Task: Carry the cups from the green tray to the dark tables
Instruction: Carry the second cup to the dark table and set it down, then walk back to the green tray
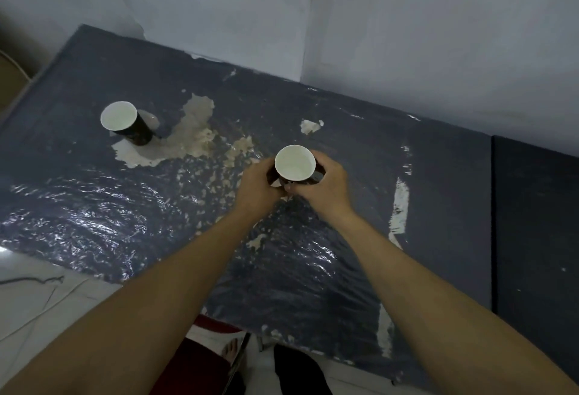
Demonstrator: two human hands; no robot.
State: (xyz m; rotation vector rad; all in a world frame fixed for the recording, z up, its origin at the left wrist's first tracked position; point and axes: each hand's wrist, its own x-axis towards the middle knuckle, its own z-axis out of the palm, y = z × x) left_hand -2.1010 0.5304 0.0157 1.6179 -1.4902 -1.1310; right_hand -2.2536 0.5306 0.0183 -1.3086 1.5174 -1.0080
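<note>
A dark paper cup (295, 163) with a white inside stands upright near the middle of the dark table (94, 200). My left hand (257, 184) grips its left side and my right hand (326, 188) grips its right side, fingers curled round the cup's wall. The cup's base is hidden by my hands, so I cannot tell whether it touches the table. A second dark cup (125, 122) with a white inside stands upright by itself at the table's far left. The green tray is out of sight.
The table's dark covering is peeled in pale patches (188, 134) and shiny with wrinkled film. A second dark table (539, 238) adjoins on the right. Grey walls (407, 34) close off the back. Pale floor (40, 297) lies at the lower left.
</note>
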